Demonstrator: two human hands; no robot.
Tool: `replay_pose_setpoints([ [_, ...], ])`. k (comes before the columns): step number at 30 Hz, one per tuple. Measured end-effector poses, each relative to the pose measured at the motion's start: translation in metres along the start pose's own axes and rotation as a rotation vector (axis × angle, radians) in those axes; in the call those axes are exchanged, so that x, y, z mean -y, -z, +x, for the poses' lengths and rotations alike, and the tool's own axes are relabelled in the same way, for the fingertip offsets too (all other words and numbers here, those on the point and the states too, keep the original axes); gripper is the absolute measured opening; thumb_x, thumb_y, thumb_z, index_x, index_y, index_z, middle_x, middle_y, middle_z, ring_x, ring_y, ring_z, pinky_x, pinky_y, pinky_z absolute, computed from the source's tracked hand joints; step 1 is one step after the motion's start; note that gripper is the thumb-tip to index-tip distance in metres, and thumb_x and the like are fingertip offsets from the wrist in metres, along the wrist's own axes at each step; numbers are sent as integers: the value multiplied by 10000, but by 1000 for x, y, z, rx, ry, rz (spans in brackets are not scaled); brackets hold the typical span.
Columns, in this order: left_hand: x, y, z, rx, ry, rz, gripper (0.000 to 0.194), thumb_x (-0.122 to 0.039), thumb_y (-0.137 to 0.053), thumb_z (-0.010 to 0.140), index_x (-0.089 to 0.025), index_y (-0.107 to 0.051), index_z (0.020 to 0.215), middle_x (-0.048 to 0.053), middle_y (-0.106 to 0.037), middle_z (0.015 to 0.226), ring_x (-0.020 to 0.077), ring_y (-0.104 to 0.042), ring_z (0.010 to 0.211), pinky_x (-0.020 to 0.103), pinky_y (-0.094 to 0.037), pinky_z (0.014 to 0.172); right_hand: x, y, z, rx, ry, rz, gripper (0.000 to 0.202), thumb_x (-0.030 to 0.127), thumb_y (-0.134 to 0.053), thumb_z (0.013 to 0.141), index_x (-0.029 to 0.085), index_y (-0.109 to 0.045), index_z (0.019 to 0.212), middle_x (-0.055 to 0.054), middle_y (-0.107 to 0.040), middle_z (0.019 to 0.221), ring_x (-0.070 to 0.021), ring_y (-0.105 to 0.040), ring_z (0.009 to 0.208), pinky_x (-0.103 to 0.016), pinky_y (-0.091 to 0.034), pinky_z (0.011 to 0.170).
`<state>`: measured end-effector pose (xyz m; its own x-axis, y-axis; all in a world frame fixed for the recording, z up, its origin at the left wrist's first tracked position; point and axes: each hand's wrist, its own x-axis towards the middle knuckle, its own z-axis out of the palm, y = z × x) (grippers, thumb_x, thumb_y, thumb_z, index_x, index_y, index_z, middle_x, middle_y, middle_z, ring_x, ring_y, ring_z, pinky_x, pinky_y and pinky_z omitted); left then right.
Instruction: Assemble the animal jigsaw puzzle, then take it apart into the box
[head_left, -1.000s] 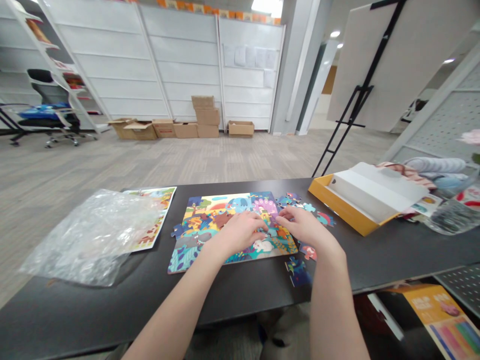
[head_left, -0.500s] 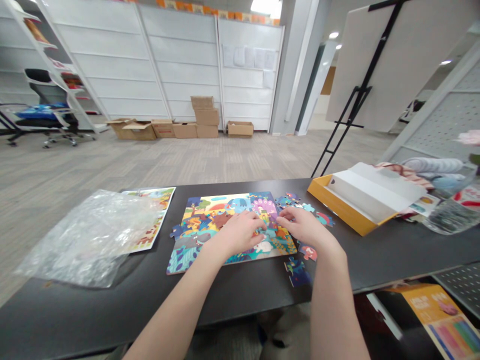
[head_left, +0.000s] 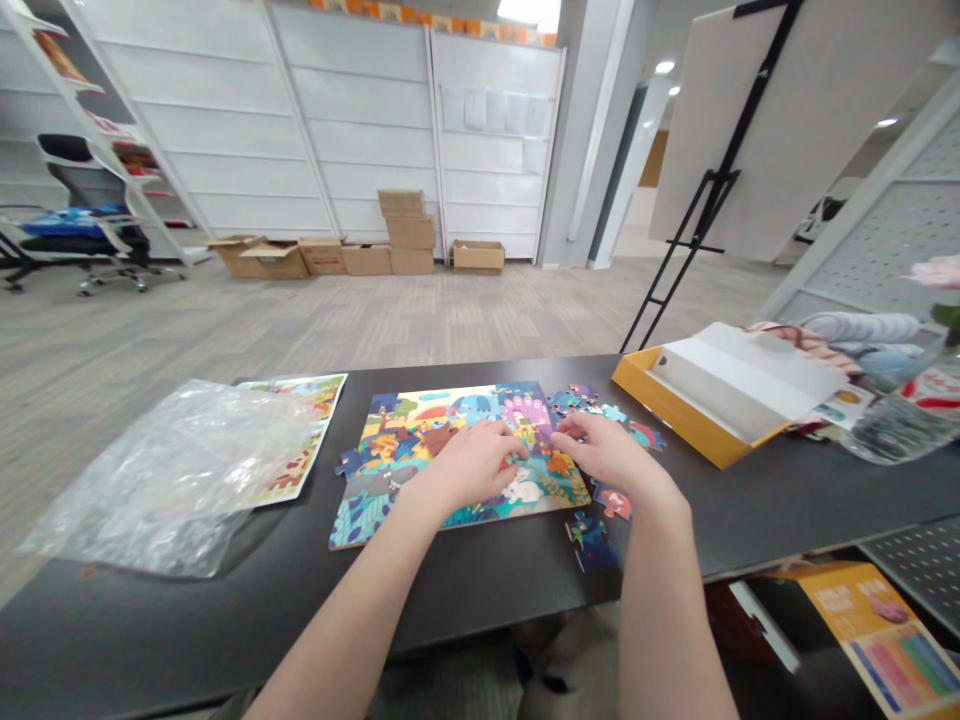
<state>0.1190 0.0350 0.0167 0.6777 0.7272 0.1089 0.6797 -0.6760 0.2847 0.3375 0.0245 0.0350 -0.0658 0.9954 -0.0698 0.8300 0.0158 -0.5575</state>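
A jigsaw puzzle (head_left: 375, 500) with bright cartoon animals lies on the black table in front of me. Over its middle rests my left hand (head_left: 476, 460), fingers stretched out and thumb apart, covering part of the picture. My right hand (head_left: 592, 448) is at the puzzle's right edge, its fingers bent and the thumb apart, with no piece showing between them. Loose puzzle pieces (head_left: 577, 400) lie beyond the right hand. A dark blue piece (head_left: 592, 540) and a red-and-white piece (head_left: 616, 502) are close to the right wrist. Another dark piece (head_left: 349, 463) touches the puzzle's left side.
On the left, a clear plastic bag (head_left: 165, 480) partly covers a printed picture sheet (head_left: 315, 430). An opened yellow box (head_left: 675, 415) stands at the right, near a clear plastic bottle (head_left: 892, 425) and folded cloths (head_left: 862, 328). Below the table edge is a colourful package (head_left: 877, 620).
My left hand has shifted slightly on the puzzle, uncovering more of the white rabbit. My right hand stays at the puzzle's right edge. The view has moved a little.
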Motion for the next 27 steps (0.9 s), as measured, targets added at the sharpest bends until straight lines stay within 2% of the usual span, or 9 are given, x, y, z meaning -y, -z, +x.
replay_pose_setpoints([
  [6,2,0,1,-62,11,17,336,-125,-448,965,-217,-726,1130,73,-719,1087,236,-660,1043,362,-512,917,3,1,-2,5,-1,-2,209,376,-572,904,205,-692,911,-51,-767,897,-202,-691,833,-272,-479,739],
  [9,5,0,1,-97,10,25,291,-140,-476,963,-209,-722,1102,65,-732,1080,234,-659,1035,364,-507,927,-3,5,-3,-27,3,-12,205,358,-573,897,203,-705,921,-55,-769,928,-206,-693,857,-273,-480,746],
  [15,3,3,1,-57,-16,49,213,-179,-530,952,-193,-721,1047,74,-731,1028,238,-659,998,358,-508,888,-44,29,-16,-217,-113,-63,242,305,-531,888,191,-735,950,-79,-774,952,-225,-700,871,-292,-494,763],
  [18,2,4,2,-46,4,58,204,-189,-540,949,-186,-720,1043,83,-731,1034,243,-658,993,360,-506,883,-63,41,-27,-268,-173,-29,288,284,-495,893,185,-744,1000,-81,-777,894,-212,-702,780,-298,-514,753],
  [20,3,3,3,-48,-2,74,198,-200,-545,948,-181,-720,1037,89,-732,1040,246,-657,992,362,-503,882,-69,45,-32,-304,-185,-24,301,271,-485,892,187,-751,1005,-87,-782,910,-220,-710,818,-310,-522,807],
  [23,7,2,4,-61,-20,107,205,-204,-528,955,-188,-721,1026,88,-730,1033,241,-655,984,355,-501,869,-76,48,-34,-329,-198,-52,292,266,-491,891,198,-760,983,-95,-786,974,-241,-711,934,-323,-511,883],
  [27,8,4,5,-73,-12,172,217,-209,-501,972,-192,-715,1000,89,-727,1031,236,-647,968,360,-494,867,-92,52,-33,-324,-232,-102,271,268,-504,896,201,-760,951,-93,-787,978,-247,-711,946,-322,-505,878],
])
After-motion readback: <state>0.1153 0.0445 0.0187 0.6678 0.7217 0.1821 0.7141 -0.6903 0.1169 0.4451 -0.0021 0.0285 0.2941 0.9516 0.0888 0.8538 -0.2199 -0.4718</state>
